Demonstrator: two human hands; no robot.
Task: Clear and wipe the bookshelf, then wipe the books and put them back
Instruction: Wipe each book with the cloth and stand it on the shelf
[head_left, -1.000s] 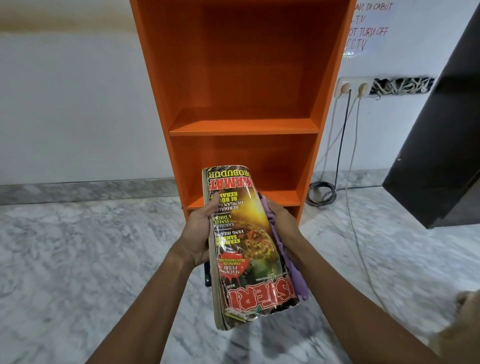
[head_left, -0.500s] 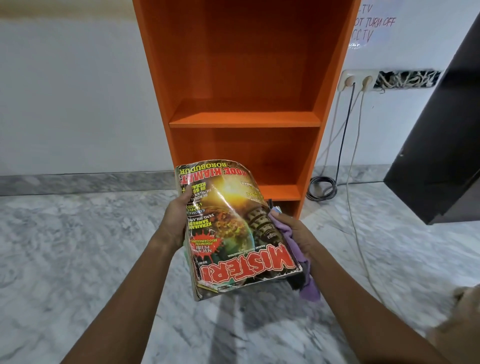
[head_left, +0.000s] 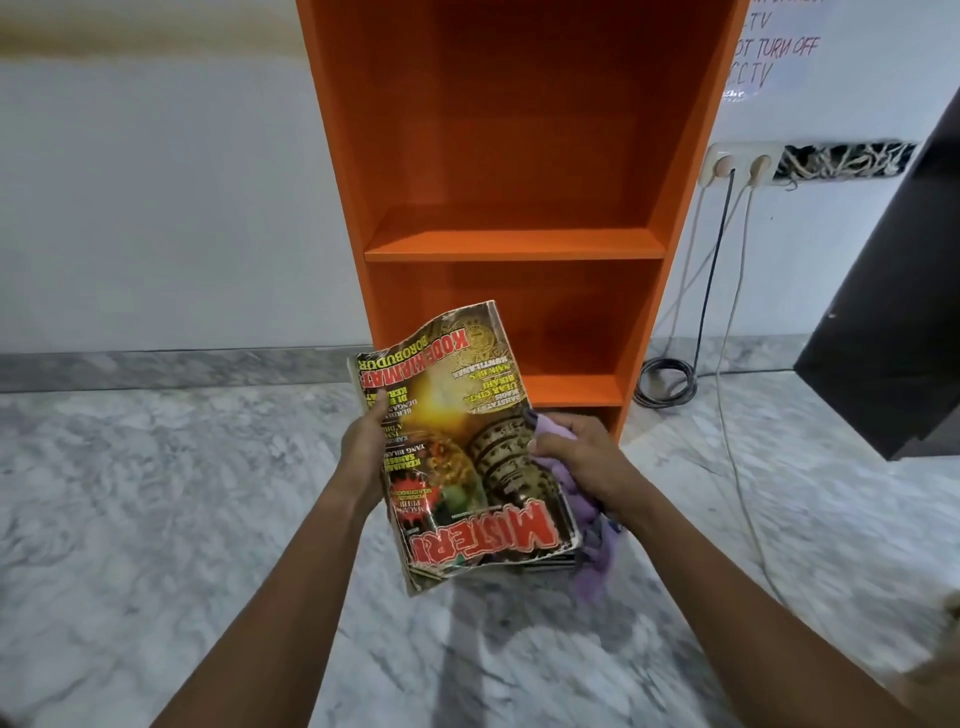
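A worn stack of magazines (head_left: 467, 457), its yellow and red cover face up and upside down to me, is held over the marble floor in front of the orange bookshelf (head_left: 514, 244). My left hand (head_left: 366, 452) grips its left edge, thumb on the cover. My right hand (head_left: 582, 462) holds a crumpled purple cloth (head_left: 587, 519) against the stack's right edge, and the cloth hangs down below the hand. The shelves I can see hold nothing.
A wall socket (head_left: 737, 166) right of the bookshelf feeds cables that run down to a coil (head_left: 667, 382) on the floor and on across it. A dark cabinet (head_left: 893, 322) stands at the right. Grey marble floor (head_left: 156, 519) spreads to the left.
The magazine stack has turned from edge-on to cover facing up. My right hand with the cloth has come from behind it to its right edge.
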